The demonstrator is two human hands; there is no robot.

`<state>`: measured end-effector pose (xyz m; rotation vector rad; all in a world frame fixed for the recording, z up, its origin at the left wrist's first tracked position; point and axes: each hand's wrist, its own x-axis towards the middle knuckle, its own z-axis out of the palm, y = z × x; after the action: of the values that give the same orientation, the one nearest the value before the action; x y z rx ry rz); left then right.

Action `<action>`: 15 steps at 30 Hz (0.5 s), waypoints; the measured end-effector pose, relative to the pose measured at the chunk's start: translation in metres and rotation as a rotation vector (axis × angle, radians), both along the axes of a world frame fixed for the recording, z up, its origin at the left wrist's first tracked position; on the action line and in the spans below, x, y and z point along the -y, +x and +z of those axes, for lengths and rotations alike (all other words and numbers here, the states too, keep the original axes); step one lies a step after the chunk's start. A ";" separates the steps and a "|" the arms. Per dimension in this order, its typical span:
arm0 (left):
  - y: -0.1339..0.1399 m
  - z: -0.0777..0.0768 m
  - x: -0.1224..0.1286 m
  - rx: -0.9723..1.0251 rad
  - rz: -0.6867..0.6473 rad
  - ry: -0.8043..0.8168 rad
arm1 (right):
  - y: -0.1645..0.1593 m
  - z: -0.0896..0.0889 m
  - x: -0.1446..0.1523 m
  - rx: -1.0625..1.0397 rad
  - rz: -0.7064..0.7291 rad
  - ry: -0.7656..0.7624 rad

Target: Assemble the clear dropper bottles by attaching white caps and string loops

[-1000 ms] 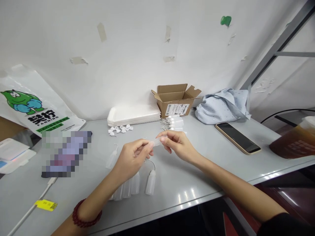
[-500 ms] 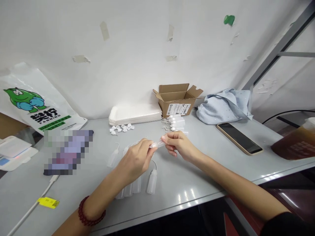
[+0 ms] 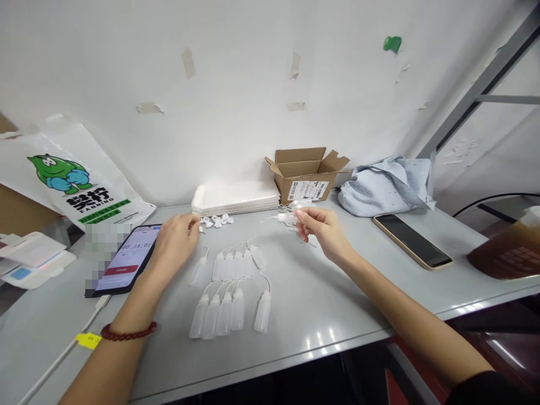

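Observation:
My right hand (image 3: 318, 228) pinches a small translucent plastic bottle (image 3: 287, 217) whose narrow tip points left. It is held above the table, in front of several similar bottles by the cardboard box. At the left, my left hand (image 3: 179, 236) is at the edge of a small heap of white caps (image 3: 217, 221), with thumb and fingers drawn together. Whatever they pinch is hidden. Two rows of translucent bottles with thin curved tubes lie between my hands, among them a back-row bottle (image 3: 228, 267) and a front-row bottle (image 3: 214, 318). A separate bottle (image 3: 262, 312) lies to their right.
Stacked white trays (image 3: 236, 198) and an open cardboard box (image 3: 304, 183) stand against the wall. A light blue cloth bag (image 3: 383, 188), a phone (image 3: 411, 242) and a drink cup (image 3: 506, 253) are at right. Left are a lit phone (image 3: 129, 256) and a printed plastic bag (image 3: 80, 174).
My hands were together on a small bottle and are now apart. My left hand has moved left to the caps, while my right keeps a bottle and has shifted slightly away from me.

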<state>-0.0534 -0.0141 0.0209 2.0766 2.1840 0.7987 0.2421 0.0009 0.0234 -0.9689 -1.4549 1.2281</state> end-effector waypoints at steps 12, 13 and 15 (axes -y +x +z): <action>0.086 0.007 0.038 0.600 -0.500 -0.379 | -0.018 -0.014 0.020 0.211 0.200 0.050; 0.086 0.006 0.039 0.609 -0.505 -0.375 | -0.018 -0.015 0.021 0.220 0.205 0.046; 0.084 0.003 0.041 0.605 -0.517 -0.329 | -0.018 -0.016 0.022 0.201 0.221 0.009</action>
<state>0.0308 -0.0549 0.0240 1.7911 1.2904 0.7976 0.2239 -0.0211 0.0079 -0.9672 -1.7618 1.3090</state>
